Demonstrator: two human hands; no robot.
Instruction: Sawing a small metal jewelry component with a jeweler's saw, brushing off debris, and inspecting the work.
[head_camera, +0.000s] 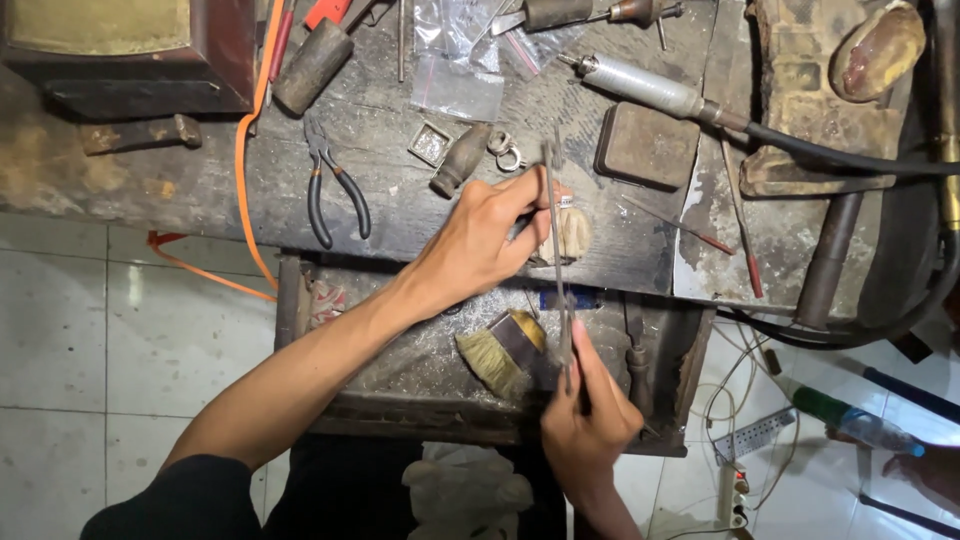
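Saw frame (558, 265), thin and metal, runs upright down the middle of the bench, held at both ends. At its bottom the right hand (585, 425) has its fingers wrapped tight round the handle, just over the open wooden drawer (690, 375). At the top the left hand (480, 240) reaches in from the left, thumb and fingers pinched shut against the frame and a small pale piece at the bench peg (572, 232); what exactly they grip there I cannot tell.

Inside the drawer, on a floor of grey dust, lie a brush (500, 355) with yellowish bristles, a dark-handled tool (637, 360) standing near the right wall, and a reddish patterned scrap (325, 302) in the left corner.

On the scarred benchtop (200, 180) above, black-handled pliers (335, 185) lie well left of the hands. Near the left hand's knuckles sit a small square metal tray (431, 143), a dark bullet-shaped piece (458, 160) and a little silver ring (507, 152). Clear plastic bags (460, 70) lie beyond them, a rotary handpiece (640, 85) on its black cable to the right, beside a dark square block (648, 147).
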